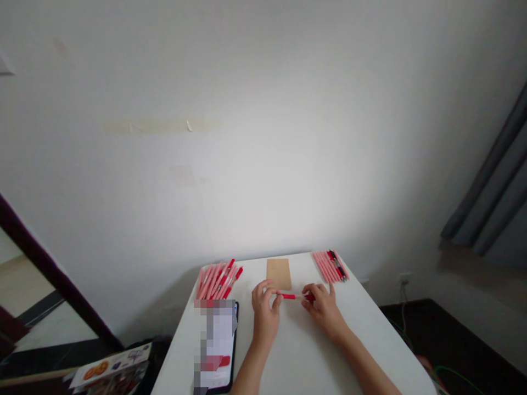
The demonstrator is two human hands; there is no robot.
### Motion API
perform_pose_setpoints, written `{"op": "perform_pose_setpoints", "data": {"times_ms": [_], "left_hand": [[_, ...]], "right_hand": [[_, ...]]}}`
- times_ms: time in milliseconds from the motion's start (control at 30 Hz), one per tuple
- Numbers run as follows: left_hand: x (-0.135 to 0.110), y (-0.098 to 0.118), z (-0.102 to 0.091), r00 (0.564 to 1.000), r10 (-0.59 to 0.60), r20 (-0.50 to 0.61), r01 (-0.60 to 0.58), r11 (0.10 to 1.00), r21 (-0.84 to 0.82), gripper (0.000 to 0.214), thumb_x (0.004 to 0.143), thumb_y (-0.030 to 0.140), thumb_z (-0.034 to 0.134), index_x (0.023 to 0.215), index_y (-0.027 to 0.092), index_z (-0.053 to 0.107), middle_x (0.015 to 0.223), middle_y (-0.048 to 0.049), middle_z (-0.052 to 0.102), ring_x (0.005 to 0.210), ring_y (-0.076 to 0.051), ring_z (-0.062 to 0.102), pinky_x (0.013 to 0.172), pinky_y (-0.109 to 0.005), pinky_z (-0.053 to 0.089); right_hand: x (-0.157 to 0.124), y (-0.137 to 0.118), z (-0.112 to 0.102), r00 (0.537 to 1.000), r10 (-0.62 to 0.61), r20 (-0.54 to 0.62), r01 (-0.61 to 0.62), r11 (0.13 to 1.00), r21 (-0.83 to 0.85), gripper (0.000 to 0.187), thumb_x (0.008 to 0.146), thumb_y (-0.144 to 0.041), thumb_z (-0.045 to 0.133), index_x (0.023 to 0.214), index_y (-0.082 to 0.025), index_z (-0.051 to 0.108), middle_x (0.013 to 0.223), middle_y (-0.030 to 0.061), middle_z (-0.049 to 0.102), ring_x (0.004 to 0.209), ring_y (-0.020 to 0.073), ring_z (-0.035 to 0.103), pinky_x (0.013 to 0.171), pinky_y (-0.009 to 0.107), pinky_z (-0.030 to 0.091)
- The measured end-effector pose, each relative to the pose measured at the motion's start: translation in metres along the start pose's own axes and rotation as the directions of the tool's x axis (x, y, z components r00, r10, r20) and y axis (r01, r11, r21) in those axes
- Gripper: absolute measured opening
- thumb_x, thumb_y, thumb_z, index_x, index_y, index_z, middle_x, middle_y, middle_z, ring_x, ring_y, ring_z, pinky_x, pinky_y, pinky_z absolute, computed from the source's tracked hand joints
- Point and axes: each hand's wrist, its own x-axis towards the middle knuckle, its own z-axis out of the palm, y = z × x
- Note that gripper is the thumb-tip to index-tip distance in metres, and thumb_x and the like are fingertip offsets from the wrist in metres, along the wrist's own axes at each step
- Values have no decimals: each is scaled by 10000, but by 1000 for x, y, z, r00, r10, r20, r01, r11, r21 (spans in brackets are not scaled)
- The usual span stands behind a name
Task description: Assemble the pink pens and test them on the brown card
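A red pen (289,297) with a pale middle section lies level between my two hands, over the white table. My left hand (265,307) pinches its left end between thumb and fingers. At the other end, the fingers of my right hand (323,304) close round the pen, hiding part of it. Just behind my left fingers is a flat brown card or notebook (279,273). Beyond my right hand, several pink pens (327,266) lie side by side with black and red ones among them. A looser pile of pink and red pens (218,280) sits at the back left.
A phone (234,351) with a lit, partly blurred screen lies on the table (304,356) left of my left forearm. The wall (263,164) meets the table's back edge. A printed box (111,365) stands low at the left, and a grey curtain (489,197) hangs at the right.
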Motion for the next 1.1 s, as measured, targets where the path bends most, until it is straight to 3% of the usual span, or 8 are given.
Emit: {"op": "perform_pose_setpoints", "data": {"times_ms": [133,400,767,1100], "left_hand": [[1,2,-1,1000,-23,2,23,1000,-18,194,841,369,532,786,233,659,1066,-69,606,1070,-227,543,950,-461,451],[1,6,-5,997,-64,39,66,996,-65,218,838,397,531,778,232,661,1083,-73,600,1099,-239,523,980,-491,427],[1,5,-4,999,-48,20,48,998,-42,199,839,371,536,784,236,672,1076,-68,602,1088,-227,531,958,-459,446],[1,8,-4,999,-48,22,50,993,-104,235,830,411,548,761,221,669,1074,-82,608,1086,-230,533,961,-454,444]], "right_hand": [[0,0,0,1000,-4,-12,4,1000,17,93,864,-303,501,863,-237,566,881,15,630,901,178,565,1084,584,83],[1,0,-4,999,-51,3,51,997,-50,226,922,-390,430,885,-302,635,874,-4,672,963,212,538,1050,622,91],[0,2,1,1000,-14,-18,14,1000,26,154,880,-377,488,866,-237,549,834,13,621,843,179,564,1068,592,149],[1,3,4,999,-40,23,41,999,-18,278,930,-355,392,801,-247,614,790,3,624,888,176,556,1076,568,133]]}}
